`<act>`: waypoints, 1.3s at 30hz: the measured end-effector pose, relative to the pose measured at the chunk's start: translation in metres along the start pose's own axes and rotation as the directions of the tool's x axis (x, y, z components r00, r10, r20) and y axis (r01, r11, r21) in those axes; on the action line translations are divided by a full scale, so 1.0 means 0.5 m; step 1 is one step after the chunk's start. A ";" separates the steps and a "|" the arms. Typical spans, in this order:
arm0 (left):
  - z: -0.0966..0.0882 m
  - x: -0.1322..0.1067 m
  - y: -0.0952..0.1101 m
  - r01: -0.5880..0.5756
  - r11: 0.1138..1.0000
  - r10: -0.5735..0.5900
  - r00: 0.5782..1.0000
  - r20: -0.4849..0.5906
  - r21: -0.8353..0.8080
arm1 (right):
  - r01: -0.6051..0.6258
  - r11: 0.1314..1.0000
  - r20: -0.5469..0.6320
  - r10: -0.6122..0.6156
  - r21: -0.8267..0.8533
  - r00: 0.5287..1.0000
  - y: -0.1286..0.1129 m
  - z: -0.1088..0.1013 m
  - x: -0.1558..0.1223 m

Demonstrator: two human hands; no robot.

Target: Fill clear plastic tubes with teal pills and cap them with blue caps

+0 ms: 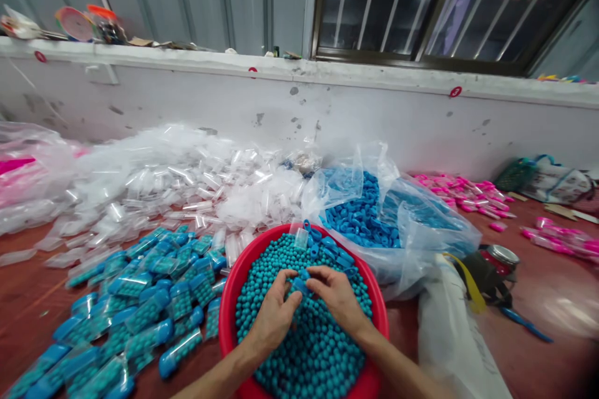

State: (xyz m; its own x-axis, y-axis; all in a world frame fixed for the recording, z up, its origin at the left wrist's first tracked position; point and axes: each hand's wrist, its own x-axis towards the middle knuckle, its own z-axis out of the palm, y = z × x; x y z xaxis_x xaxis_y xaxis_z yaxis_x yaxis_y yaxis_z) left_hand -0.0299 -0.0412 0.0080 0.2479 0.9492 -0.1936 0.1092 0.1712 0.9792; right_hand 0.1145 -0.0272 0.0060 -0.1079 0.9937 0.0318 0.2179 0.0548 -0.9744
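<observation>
A red basin [229, 299] full of small teal beads [313, 355] sits in front of me. Over the beads, my left hand [274, 312] and my right hand [337, 298] meet, both pinched on a small clear tube with a blue cap [301, 285]. A few blue caps [330, 248] and an empty clear tube [301, 237] lie at the basin's far rim. To the left lies a heap of filled, blue-capped tubes [140, 305].
A pile of empty clear tubes [187, 187] lies behind the filled ones. A plastic bag of blue caps [374, 212] stands at the back right. Pink-capped tubes [468, 196] are scattered far right. A white bag [444, 324], a jar [500, 259] and a white wall [327, 112] are nearby.
</observation>
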 end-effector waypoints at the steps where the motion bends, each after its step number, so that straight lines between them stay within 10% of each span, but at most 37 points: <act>1: 0.001 -0.002 0.002 0.006 1.000 -0.006 1.000 -0.022 -0.004 | 0.056 0.996 0.048 -0.053 -0.073 0.997 -0.005 0.002 -0.009; 6: -0.001 -0.004 0.010 -0.094 0.993 0.091 0.995 -0.035 -0.076 | 0.174 0.918 0.290 -0.068 -0.355 0.955 -0.019 0.015 -0.049; 23: 0.029 -0.008 0.000 -0.149 0.986 0.158 0.979 -0.131 0.073 | 0.211 0.823 0.175 -0.138 -0.527 0.975 -0.013 0.055 -0.067; 29: -0.055 -0.022 0.026 -0.147 0.952 0.153 0.988 0.001 0.269 | 0.228 0.866 0.334 -0.076 -0.445 0.939 -0.010 0.049 -0.070; 33: -0.186 -0.075 0.047 -0.068 0.792 0.132 0.989 -0.062 0.607 | 0.261 0.852 0.342 -0.104 -0.454 0.934 -0.007 0.027 -0.069; 39: -0.269 -0.083 0.063 0.317 0.162 0.203 0.916 -0.346 0.934 | 0.324 0.769 0.307 -0.175 -0.551 0.936 0.011 -0.008 -0.042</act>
State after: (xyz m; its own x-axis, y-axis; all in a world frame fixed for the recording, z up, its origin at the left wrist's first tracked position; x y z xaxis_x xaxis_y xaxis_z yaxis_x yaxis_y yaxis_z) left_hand -0.1660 -0.0399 0.0553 -0.0840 0.9956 0.0424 0.9958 0.0823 0.0403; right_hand 0.1219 -0.0475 0.0011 -0.4364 0.8900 0.1319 0.6668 0.4184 -0.6167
